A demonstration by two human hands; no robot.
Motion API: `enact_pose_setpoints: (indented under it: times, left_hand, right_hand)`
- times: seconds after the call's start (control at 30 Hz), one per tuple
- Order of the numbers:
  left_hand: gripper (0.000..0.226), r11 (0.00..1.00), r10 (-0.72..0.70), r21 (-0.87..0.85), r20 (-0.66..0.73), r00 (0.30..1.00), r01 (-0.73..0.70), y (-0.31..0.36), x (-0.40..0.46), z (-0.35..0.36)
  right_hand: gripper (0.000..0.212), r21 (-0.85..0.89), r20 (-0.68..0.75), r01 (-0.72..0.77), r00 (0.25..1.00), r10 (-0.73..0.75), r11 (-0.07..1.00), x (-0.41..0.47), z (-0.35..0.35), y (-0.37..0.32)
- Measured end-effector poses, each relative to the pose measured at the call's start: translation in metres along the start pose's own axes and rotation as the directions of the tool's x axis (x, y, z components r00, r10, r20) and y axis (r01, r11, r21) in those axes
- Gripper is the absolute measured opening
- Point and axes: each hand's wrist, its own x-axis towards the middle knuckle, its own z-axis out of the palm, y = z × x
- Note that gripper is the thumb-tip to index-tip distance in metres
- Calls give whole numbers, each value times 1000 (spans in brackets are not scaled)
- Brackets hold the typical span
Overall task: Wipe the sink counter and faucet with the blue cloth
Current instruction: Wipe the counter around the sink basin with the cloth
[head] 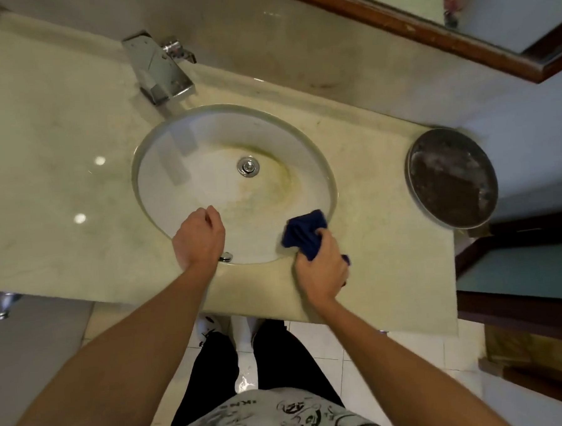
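Gripping the bunched blue cloth [303, 236] in your right hand [322, 275] at the sink's [332, 184] front-right rim near the counter's [58, 143] front edge, your left hand [199, 238] loosely curled and holding nothing, you have something soft and limp, so hold it wadded.

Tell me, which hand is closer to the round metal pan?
Right. The right hand, gripping the blue cloth, is nearer the pan; the left hand hovers farther away over the sink's front edge.
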Motion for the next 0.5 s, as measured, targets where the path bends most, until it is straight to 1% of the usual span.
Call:
enact_pose_setpoints:
  times: [0.07, 0.1, 0.17, 0.2, 0.23, 0.27, 0.33, 0.4, 0.5]
  left_hand:
    - [43, 999, 26, -42, -16, 1000, -26, -2, -1, -2]
    - [42, 998, 35, -57, -26, 999, -36, -4, 0, 0]
    - [41, 994, 48, -97, -38, 998, -52, -9, -1, -1]
    - [41, 992, 50, -110, -42, 998, -54, -10, -1, -2]
    - [40, 992, 48, -114, -45, 998, -53, -10, -2, -2]
    - [40, 992, 46, -115, -44, 998, -51, -9, -2, -3]
    - [40, 992, 39, -116, -36, 999, -43, -7, -1, -3]
    - [40, 994, 37, -102, -19, 999, -39, -6, -1, -4]
    - [39, 997, 32, -77, 8, 999, -32, -5, 1, -4]
  right_hand:
    - [45, 68, 77, 19, 997, -24, 997, -28, 21, -33]
    - [40, 115, 140, 10, 990, -27, 993, -34, 31, -48]
    - [19, 286, 263, -68, 965, -10, 956, -37, 40, -74]
    - [9, 407, 316, -148, 949, 13, 901, -33, 39, -83]
    - [6, 514, 356, -235, 933, 44, 825, -27, 35, -87]
    - [7, 588, 387, -307, 919, 73, 749, -17, 28, -86]
    - [11, 670, 395, -374, 911, 119, 641, 6, 8, -75]
    - [13, 722, 359, -399, 914, 187, 565, 32, -15, -60]
    - [18, 761, 281, -394, 916, 286, 515, 75, -46, -42]
